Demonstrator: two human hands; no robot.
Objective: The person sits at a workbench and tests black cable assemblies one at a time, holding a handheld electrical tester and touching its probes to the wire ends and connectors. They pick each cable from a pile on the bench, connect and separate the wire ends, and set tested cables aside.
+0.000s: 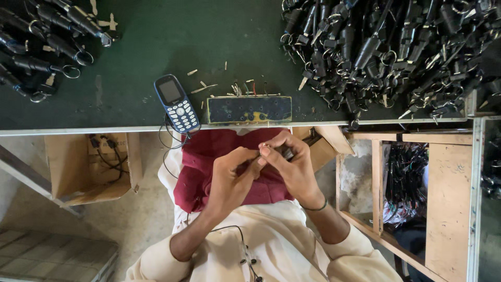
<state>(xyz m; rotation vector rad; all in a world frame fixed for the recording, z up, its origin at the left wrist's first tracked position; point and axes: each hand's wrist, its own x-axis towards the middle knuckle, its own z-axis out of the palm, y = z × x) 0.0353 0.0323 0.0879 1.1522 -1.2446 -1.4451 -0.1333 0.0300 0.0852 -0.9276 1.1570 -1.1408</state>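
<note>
Head view, the only one.

Both hands are together over the lap, just below the table [130, 128] edge, above a dark red cloth [209, 156]. Left hand [229, 180] and right hand [295, 167] meet at the fingertips around a small dark part [286, 152].

Where the part sits: pinched in the right hand, under its thumb and forefinger. Only a short dark stub shows, poking out right of the fingertips. The left fingers come in from the left and touch the near end; a thin pale bit, wire or pin, shows at the contact point, too small to say which.

Long axis: roughly left-right in frame, tilted slightly, the left end a little lower. The hidden end runs into the right palm. I can't tell which end is the head of it.

Nearer hand: right carries it, left only works the tip.

Finger state: right closed narrow around the part. Left pinched tight at the tip, thumb against forefinger, other fingers curled. Whether the left holds something of its own, can't tell.

Around them: phone [176, 103] on the table edge, up-left of the hands, its cable dropping off the table. A dark block [249, 109] with holes straight ahead of the hands. Big heap of black connectors [386, 47] top right, smaller heap [42, 47] top left. Cardboard box [86, 167] under the table left, wooden shelf [449, 198] with wire bundles right.
</note>
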